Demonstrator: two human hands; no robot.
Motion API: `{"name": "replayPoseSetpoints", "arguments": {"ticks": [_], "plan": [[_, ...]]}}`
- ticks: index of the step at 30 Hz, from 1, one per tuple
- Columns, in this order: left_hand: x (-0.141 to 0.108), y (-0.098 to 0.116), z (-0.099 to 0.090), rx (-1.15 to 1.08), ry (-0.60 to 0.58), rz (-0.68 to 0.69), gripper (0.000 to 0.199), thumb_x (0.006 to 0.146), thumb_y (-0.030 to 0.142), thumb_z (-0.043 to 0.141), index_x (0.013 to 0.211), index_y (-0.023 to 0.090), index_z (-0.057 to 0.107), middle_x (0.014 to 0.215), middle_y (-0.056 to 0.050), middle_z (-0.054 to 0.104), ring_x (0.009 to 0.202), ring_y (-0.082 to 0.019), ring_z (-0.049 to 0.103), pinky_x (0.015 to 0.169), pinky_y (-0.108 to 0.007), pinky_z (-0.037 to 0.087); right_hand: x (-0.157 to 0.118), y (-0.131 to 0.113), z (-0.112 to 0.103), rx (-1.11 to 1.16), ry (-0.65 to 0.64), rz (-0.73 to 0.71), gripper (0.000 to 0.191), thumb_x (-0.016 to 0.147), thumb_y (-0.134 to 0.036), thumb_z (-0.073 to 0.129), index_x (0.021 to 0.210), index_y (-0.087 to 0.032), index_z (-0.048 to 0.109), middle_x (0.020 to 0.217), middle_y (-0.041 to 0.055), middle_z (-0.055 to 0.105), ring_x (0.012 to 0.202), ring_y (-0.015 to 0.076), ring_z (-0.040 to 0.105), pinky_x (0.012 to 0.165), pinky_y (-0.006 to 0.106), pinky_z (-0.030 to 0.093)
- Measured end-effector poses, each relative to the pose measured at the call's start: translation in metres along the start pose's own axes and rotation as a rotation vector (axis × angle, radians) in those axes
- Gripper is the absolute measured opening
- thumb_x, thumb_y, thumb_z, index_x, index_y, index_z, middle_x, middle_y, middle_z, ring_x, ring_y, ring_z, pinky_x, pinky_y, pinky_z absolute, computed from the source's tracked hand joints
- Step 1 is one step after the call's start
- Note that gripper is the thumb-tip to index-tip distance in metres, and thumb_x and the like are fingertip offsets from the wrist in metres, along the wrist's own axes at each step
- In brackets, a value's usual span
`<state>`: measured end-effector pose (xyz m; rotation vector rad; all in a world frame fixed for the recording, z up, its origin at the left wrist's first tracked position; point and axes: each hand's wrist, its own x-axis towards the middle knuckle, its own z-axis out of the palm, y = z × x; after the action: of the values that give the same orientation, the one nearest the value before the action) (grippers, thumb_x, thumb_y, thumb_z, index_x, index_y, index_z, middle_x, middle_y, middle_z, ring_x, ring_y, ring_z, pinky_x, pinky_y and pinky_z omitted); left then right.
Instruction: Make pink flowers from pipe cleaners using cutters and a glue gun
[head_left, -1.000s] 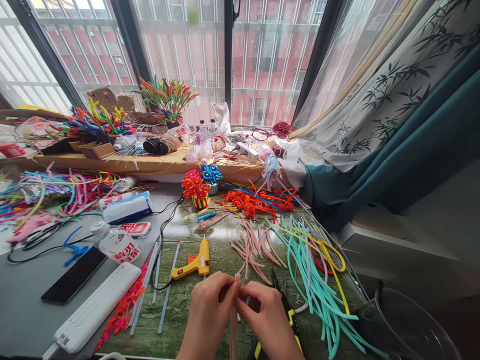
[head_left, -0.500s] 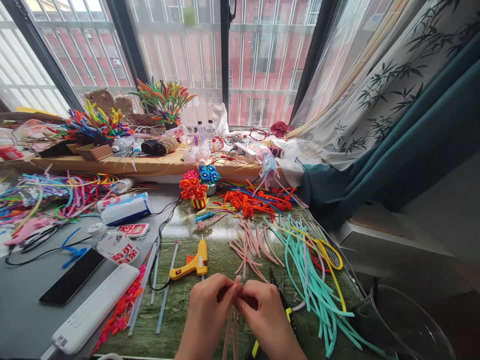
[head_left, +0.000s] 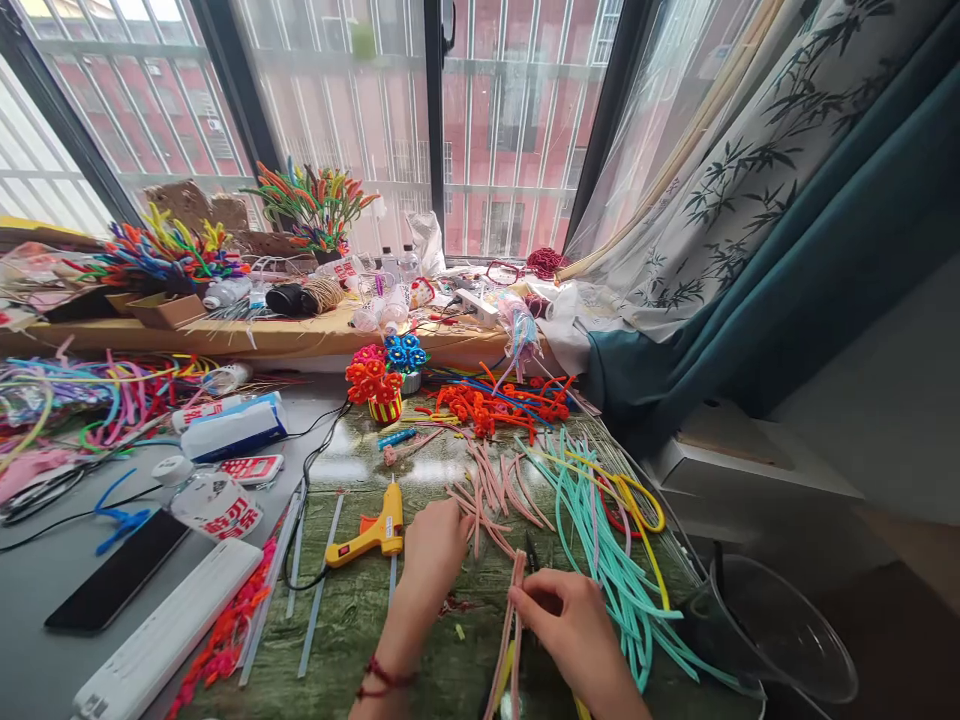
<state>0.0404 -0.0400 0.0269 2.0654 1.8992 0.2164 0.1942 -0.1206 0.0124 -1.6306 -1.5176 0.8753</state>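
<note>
My right hand [head_left: 574, 620] pinches a folded pink pipe cleaner [head_left: 518, 580] near its bend, and its two legs hang down toward the table's front edge. My left hand [head_left: 435, 550] is over the green table top, back of the hand up, at the near left end of loose pink pipe cleaners [head_left: 499, 490]. Most of its fingers are hidden, so any grip there does not show. Under my right hand lies a black and yellow tool [head_left: 531, 552], largely covered. A yellow glue gun [head_left: 379, 530] rests just left of my left hand.
Mint green pipe cleaners [head_left: 626, 590] lie at the right, beside a clear plastic bin [head_left: 787, 630]. Orange pipe cleaner pieces [head_left: 480, 405] and a small pot of red flowers [head_left: 385, 408] stand behind. Glue sticks [head_left: 319, 590], a power strip [head_left: 172, 625] and a phone [head_left: 120, 570] are at left.
My hands have come apart. The left has moved up and away to the loose pink pipe cleaners; the right has shifted right with the folded one. The view has turned slightly right.
</note>
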Motion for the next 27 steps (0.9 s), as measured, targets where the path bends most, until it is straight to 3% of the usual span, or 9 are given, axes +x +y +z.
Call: {"name": "replayPoseSetpoints", "arguments": {"ticks": [5,9,12,15,17,21,24,27], "plan": [[0.012,0.015,0.026,0.048,-0.028,-0.024,0.019,0.087,0.018,0.05,0.085,0.013,0.068,0.087,-0.015,0.072,0.082,-0.027,0.069,0.066,-0.031,0.045,-0.005,0.015,-0.016,0.074,0.022,0.073,0.033,0.077,-0.039,0.058,0.057,-0.016,0.07,0.051,0.0035,0.061,0.048,0.0161,0.051,0.043,0.024,0.037],[0.005,0.015,0.027,0.027,0.026,-0.022,0.028,0.092,0.015,0.038,0.088,0.013,0.066,0.088,-0.015,0.071,0.081,-0.026,0.068,0.068,-0.032,0.045,-0.008,0.021,-0.018,0.096,0.038,0.087,0.034,0.078,-0.04,0.058,0.057,-0.016,0.069,0.052,0.0029,0.059,0.049,0.0159,0.05,0.044,0.024,0.038],[-0.012,0.014,0.014,-0.035,0.086,-0.001,0.034,0.095,0.018,0.033,0.086,0.013,0.065,0.087,-0.014,0.07,0.081,-0.025,0.067,0.069,-0.031,0.045,-0.007,0.021,-0.017,0.144,0.061,0.102,0.035,0.078,-0.044,0.061,0.057,-0.016,0.069,0.052,0.0026,0.059,0.049,0.0154,0.049,0.045,0.024,0.038],[-0.043,0.014,0.0,-0.145,0.105,0.047,0.038,0.098,0.03,0.033,0.082,0.017,0.064,0.075,-0.005,0.068,0.071,-0.018,0.064,0.065,-0.025,0.045,-0.005,0.014,-0.017,0.264,0.076,0.1,0.039,0.078,-0.049,0.063,0.06,-0.015,0.069,0.053,0.0019,0.058,0.048,0.0141,0.048,0.045,0.024,0.038],[-0.065,0.014,-0.004,-0.363,0.09,0.145,0.039,0.097,0.039,0.037,0.081,0.017,0.065,0.066,-0.002,0.066,0.06,-0.014,0.061,0.058,-0.021,0.043,-0.002,0.007,-0.019,0.367,0.06,0.096,0.041,0.077,-0.052,0.065,0.062,-0.015,0.07,0.055,0.0018,0.058,0.048,0.0138,0.049,0.044,0.023,0.038],[-0.095,0.007,0.003,-0.572,0.15,0.273,0.041,0.093,0.044,0.044,0.07,0.018,0.064,0.06,-0.001,0.062,0.052,-0.012,0.053,0.048,-0.02,0.036,0.001,-0.007,-0.023,0.454,-0.033,0.07,0.04,0.075,-0.053,0.069,0.064,-0.014,0.071,0.057,0.0017,0.057,0.049,0.0139,0.051,0.043,0.023,0.041],[-0.1,0.001,0.013,-0.583,0.252,0.277,0.041,0.092,0.044,0.047,0.063,0.019,0.06,0.057,0.0,0.059,0.049,-0.011,0.049,0.045,-0.02,0.033,0.0,-0.018,-0.023,0.447,-0.021,0.053,0.04,0.075,-0.052,0.069,0.063,-0.015,0.071,0.057,0.0014,0.056,0.05,0.0138,0.05,0.045,0.023,0.041],[-0.102,-0.004,0.019,-0.642,0.281,0.289,0.042,0.092,0.044,0.047,0.06,0.019,0.057,0.052,0.001,0.056,0.046,-0.01,0.047,0.046,-0.019,0.035,-0.001,-0.026,-0.019,0.441,0.009,0.046,0.039,0.075,-0.051,0.069,0.063,-0.014,0.071,0.058,0.0017,0.057,0.05,0.0129,0.048,0.046,0.023,0.04]]}}
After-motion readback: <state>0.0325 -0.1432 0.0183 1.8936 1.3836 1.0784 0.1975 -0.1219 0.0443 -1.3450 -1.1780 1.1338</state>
